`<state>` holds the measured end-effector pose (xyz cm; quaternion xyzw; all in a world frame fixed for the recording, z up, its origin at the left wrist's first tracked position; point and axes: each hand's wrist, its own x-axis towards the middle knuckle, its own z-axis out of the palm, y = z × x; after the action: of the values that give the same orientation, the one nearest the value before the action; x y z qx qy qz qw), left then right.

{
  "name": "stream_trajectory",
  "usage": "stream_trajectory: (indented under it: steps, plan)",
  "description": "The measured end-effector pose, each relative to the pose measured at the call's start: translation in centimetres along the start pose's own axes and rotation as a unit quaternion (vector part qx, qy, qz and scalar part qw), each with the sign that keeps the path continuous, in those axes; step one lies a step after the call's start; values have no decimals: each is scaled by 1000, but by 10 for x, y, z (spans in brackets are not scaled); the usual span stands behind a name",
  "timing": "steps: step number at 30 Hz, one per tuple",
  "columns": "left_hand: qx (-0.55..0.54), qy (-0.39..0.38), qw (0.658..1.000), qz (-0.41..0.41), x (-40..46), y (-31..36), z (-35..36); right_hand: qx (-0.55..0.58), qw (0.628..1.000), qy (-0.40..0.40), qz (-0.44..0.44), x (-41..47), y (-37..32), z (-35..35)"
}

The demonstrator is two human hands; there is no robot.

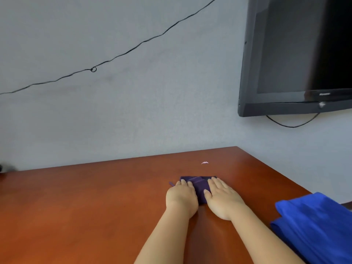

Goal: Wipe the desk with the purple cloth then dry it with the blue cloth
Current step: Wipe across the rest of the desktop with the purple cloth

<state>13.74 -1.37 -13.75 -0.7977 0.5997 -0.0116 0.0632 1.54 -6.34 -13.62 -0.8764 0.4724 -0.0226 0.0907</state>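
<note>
A folded purple cloth lies on the brown wooden desk, toward its far right part. My left hand presses flat on the cloth's left side and my right hand presses flat on its right side, fingers straight. Much of the cloth is hidden under both palms. A blue cloth lies bunched at the desk's right edge, apart from my right forearm.
A small pale scrap lies on the desk beyond the purple cloth. A dark wall-mounted screen hangs at upper right with a cable below it. A black wire runs across the grey wall. A dark object sits at the far left edge.
</note>
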Motion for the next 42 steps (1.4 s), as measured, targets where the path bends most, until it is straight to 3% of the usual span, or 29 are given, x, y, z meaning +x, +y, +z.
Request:
stream_trajectory:
  steps: [11, 32, 42]
  plan:
    - [-3, -1, 1000, -17, -27, 12, -11, 5, 1000, -2, 2, -22, -2, 1]
    - [-46, 56, 997, -5, 142, -24, -10, 13, 999, 31, 0, 148, 17, -10]
    - [-35, 36, 998, -29, 100, -14, -18, 9, 1000, 17, -5, 112, 11, -8]
